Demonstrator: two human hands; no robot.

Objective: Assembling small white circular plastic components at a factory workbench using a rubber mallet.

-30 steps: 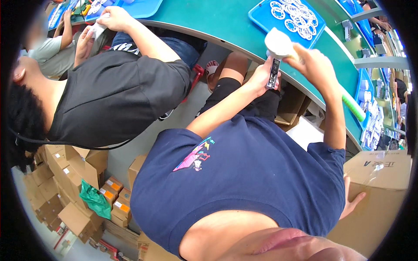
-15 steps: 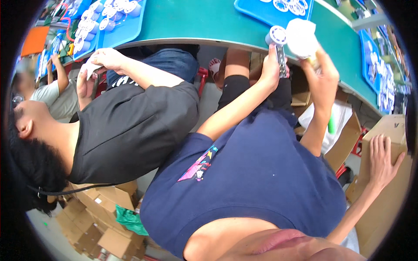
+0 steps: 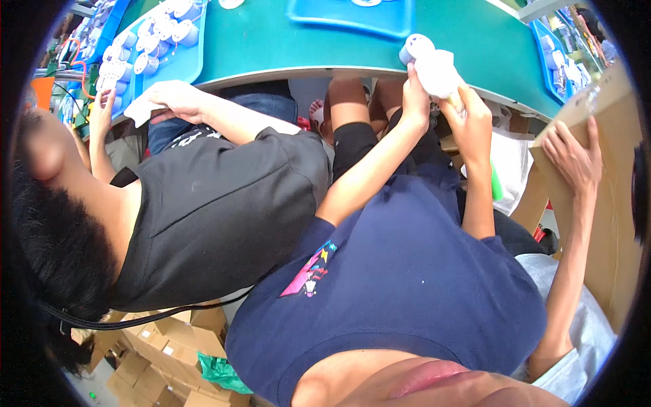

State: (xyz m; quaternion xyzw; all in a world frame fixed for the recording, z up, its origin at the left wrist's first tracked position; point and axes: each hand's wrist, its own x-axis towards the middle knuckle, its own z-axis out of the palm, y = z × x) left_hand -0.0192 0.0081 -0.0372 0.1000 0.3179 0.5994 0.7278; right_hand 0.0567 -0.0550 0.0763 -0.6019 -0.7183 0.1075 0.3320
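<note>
My left hand is closed below a small device with a round lavender-and-white head; its handle is mostly hidden by my fingers. In my right hand, a white rounded piece is pinched near its lower end. This piece overlaps the device's side in view, and I cannot tell whether the two touch or what kind of thing it is. Both hands are at the near edge of the green table.
Blue trays lie on the table; the left one bears several lavender-and-white cylinders. A co-worker in black sits at my left, holding something white. Another person's hand rests on a cardboard box at right.
My right hand has come left and slightly down with the white piece, now against or in front of the device. The view has shifted, and the person at right shows more arm.
</note>
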